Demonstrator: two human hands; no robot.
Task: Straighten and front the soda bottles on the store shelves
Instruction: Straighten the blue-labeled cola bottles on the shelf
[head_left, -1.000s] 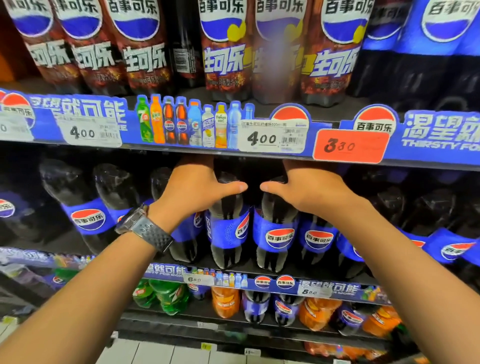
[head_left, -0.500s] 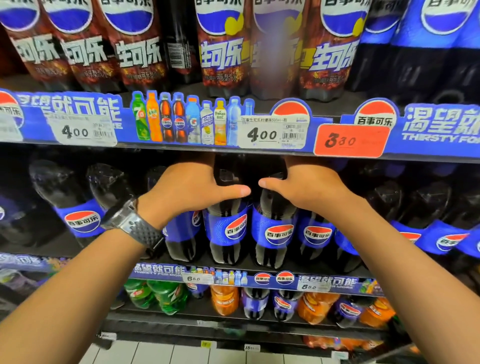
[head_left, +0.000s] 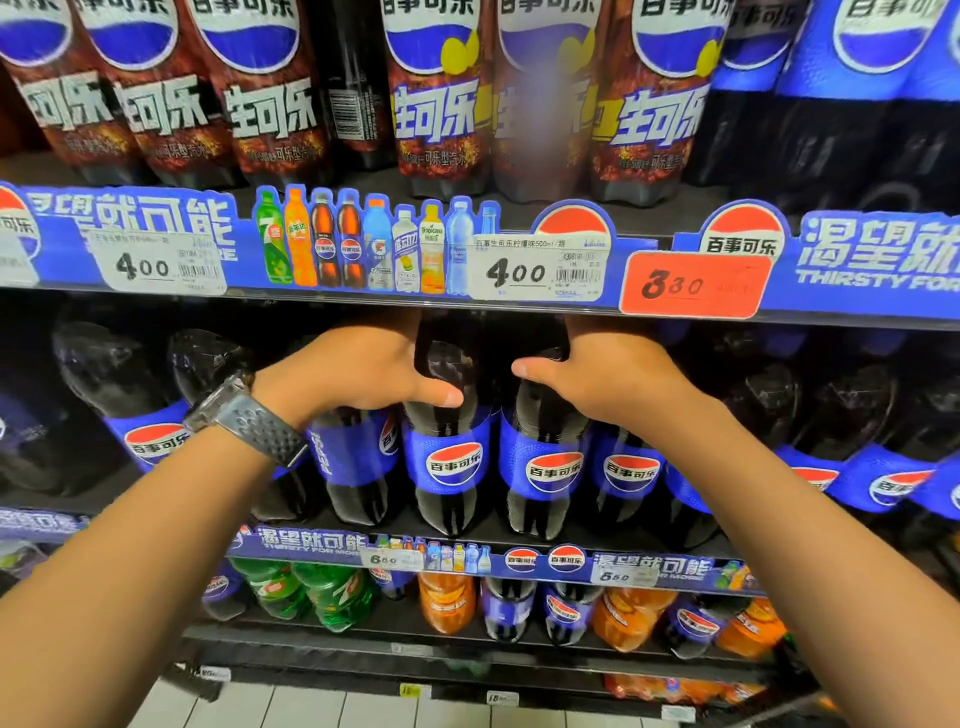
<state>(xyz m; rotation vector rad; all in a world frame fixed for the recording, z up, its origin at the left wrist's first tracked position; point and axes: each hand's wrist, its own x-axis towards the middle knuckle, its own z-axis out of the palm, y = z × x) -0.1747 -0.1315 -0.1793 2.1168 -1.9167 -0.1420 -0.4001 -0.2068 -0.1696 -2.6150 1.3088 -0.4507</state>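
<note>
Large dark cola bottles with blue labels stand in a row on the middle shelf (head_left: 675, 569). My left hand (head_left: 353, 374) grips the shoulder of one bottle (head_left: 452, 467), thumb across its front; its red, white and blue logo faces me. My right hand (head_left: 613, 384) grips the shoulder of the neighbouring bottle (head_left: 553, 470), thumb pointing left; its logo also faces front. The fingers of both hands are hidden behind the bottles. The bottle left of these (head_left: 353, 457) shows its label turned sideways.
The upper shelf edge (head_left: 519, 270) with price tags hangs just above my hands, and smaller cola bottles (head_left: 441, 104) stand on it. Below are green (head_left: 332, 597) and orange (head_left: 447, 603) soda bottles. More cola bottles lean at left (head_left: 150, 436) and right (head_left: 883, 483).
The bottle under my left hand has turned so its logo, earlier facing right, now faces front. Both hands stay on the bottle shoulders. The view has tilted slightly.
</note>
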